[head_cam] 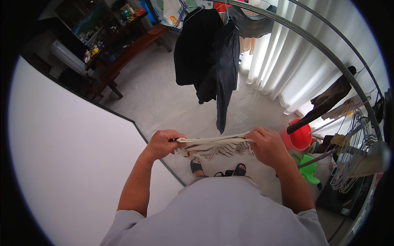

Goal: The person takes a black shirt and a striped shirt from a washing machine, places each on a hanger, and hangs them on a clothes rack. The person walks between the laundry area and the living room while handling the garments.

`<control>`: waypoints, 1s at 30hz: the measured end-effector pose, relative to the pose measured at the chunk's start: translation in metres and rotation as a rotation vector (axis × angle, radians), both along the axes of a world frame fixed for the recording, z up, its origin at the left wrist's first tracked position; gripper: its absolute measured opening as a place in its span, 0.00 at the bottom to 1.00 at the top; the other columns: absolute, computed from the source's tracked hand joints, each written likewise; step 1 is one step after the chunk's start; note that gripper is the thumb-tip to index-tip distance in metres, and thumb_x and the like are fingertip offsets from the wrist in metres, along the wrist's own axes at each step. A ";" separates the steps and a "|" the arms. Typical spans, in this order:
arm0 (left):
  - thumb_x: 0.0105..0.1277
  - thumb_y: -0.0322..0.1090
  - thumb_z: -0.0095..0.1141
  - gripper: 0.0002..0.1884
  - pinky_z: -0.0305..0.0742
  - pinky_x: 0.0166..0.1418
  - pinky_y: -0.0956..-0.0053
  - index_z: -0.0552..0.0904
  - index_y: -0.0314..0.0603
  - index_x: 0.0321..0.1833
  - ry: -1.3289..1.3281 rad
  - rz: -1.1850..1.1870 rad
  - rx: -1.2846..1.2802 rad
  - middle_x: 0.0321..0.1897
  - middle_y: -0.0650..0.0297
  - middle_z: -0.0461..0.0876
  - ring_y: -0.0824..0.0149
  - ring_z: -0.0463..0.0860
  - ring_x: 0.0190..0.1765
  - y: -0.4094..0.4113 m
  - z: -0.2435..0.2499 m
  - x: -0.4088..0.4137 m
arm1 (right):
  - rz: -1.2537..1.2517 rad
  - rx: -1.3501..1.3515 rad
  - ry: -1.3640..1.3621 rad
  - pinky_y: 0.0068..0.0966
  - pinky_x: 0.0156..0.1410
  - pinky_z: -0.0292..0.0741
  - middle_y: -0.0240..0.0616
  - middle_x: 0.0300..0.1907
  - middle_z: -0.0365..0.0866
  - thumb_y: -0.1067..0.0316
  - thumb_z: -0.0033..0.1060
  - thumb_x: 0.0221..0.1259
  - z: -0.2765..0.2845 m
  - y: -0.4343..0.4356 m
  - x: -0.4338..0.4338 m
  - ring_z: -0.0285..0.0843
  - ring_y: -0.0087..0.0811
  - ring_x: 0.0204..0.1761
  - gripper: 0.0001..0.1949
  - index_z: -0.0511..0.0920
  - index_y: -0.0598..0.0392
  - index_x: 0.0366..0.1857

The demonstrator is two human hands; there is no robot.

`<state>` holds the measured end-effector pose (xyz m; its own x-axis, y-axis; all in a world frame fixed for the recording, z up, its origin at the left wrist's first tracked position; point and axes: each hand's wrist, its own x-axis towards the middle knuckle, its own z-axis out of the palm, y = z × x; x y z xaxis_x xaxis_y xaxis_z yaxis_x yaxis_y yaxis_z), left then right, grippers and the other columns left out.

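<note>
A cream garment with dark wavy stripes (218,147) is stretched sideways in front of my body. My left hand (166,143) pinches one end of its upper edge between thumb and fingers. At the other end, my right hand (266,146) grips the same edge. The rest of the cloth hangs below in folds, above my sandalled feet. Beyond it, a black garment (198,46) and a dark grey garment (227,64) hang from a metal rail (295,29).
Wire hangers (351,153) hang in a bunch at the right. A red bucket (300,133) and a green plastic seat (307,169) stand on the floor near them. White curtains (295,67) cover the window side. A wooden bench (129,55) is at the upper left, a white partition (77,147) at the left.
</note>
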<state>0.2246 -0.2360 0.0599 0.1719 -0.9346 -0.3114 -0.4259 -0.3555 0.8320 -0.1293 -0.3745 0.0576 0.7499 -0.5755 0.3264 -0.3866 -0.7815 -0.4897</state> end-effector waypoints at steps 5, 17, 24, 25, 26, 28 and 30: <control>0.65 0.17 0.63 0.11 0.86 0.38 0.75 0.93 0.36 0.46 -0.192 -0.197 -0.331 0.35 0.63 0.89 0.68 0.91 0.35 -0.053 -0.004 0.031 | -0.071 0.067 0.005 0.37 0.45 0.81 0.38 0.41 0.84 0.74 0.78 0.53 0.026 0.019 0.007 0.85 0.44 0.44 0.09 0.81 0.54 0.31; 0.73 0.32 0.71 0.06 0.81 0.39 0.73 0.94 0.40 0.47 -0.357 -0.157 -0.739 0.32 0.60 0.90 0.63 0.89 0.35 -0.090 0.022 -0.035 | -0.125 0.561 -0.421 0.26 0.45 0.77 0.33 0.29 0.80 0.62 0.75 0.72 0.042 0.031 0.075 0.82 0.30 0.34 0.10 0.88 0.59 0.41; 0.71 0.39 0.74 0.20 0.84 0.35 0.74 0.88 0.36 0.61 -0.308 -0.163 -0.698 0.39 0.56 0.92 0.64 0.90 0.31 -0.055 0.040 -0.070 | 0.098 0.581 -0.547 0.30 0.63 0.76 0.39 0.51 0.78 0.44 0.51 0.87 0.049 0.021 0.093 0.75 0.31 0.57 0.27 0.81 0.61 0.64; 0.70 0.39 0.75 0.20 0.84 0.35 0.73 0.88 0.35 0.60 -0.315 -0.145 -0.736 0.42 0.54 0.91 0.63 0.90 0.30 -0.057 0.043 -0.073 | 0.141 0.525 -0.478 0.31 0.66 0.74 0.42 0.55 0.76 0.41 0.50 0.87 0.054 0.021 0.091 0.73 0.34 0.60 0.29 0.78 0.61 0.67; 0.69 0.39 0.75 0.20 0.84 0.35 0.72 0.88 0.34 0.58 -0.321 -0.126 -0.776 0.44 0.53 0.91 0.61 0.89 0.29 -0.059 0.048 -0.074 | 0.149 0.484 -0.472 0.31 0.67 0.74 0.43 0.55 0.76 0.40 0.50 0.86 0.059 0.023 0.089 0.73 0.35 0.60 0.30 0.77 0.59 0.69; 0.69 0.34 0.73 0.15 0.84 0.36 0.70 0.88 0.33 0.53 -0.359 -0.105 -0.881 0.40 0.54 0.91 0.58 0.90 0.29 -0.065 0.059 -0.072 | 0.199 0.487 -0.368 0.34 0.72 0.74 0.47 0.60 0.76 0.39 0.57 0.82 0.065 0.026 0.082 0.75 0.40 0.64 0.35 0.67 0.55 0.80; 0.69 0.32 0.71 0.12 0.85 0.38 0.69 0.89 0.33 0.51 -0.411 -0.063 -0.992 0.39 0.54 0.91 0.57 0.90 0.32 -0.070 0.069 -0.061 | 0.165 0.719 -0.344 0.36 0.74 0.74 0.49 0.62 0.77 0.42 0.61 0.81 0.061 0.033 0.075 0.78 0.42 0.66 0.36 0.65 0.54 0.82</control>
<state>0.1635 -0.3062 0.1291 0.0334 -0.7491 0.6616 -0.7330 0.4317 0.5258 -0.0547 -0.3411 0.1186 0.7684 -0.6231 0.1463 -0.0305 -0.2640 -0.9640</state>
